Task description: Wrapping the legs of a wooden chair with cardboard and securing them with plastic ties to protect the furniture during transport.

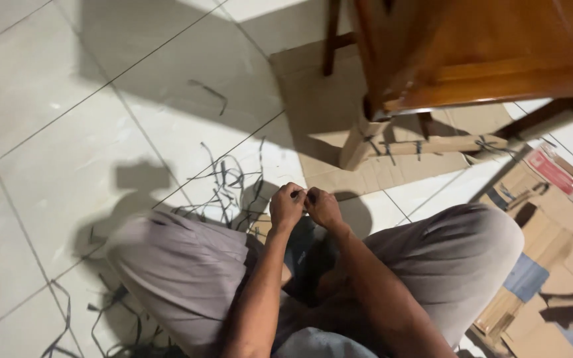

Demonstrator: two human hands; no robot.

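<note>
The person wears loose grey-brown trousers, and both forearms are bare, with no sleeves showing.

We have one view only, from a camera on our head, looking steeply down and slightly forward. It sits close above our knees and joined hands at centre. The tiled floor fills nine to twelve o'clock; a wooden chair stands at one o'clock, flattened cardboard at four.
</note>
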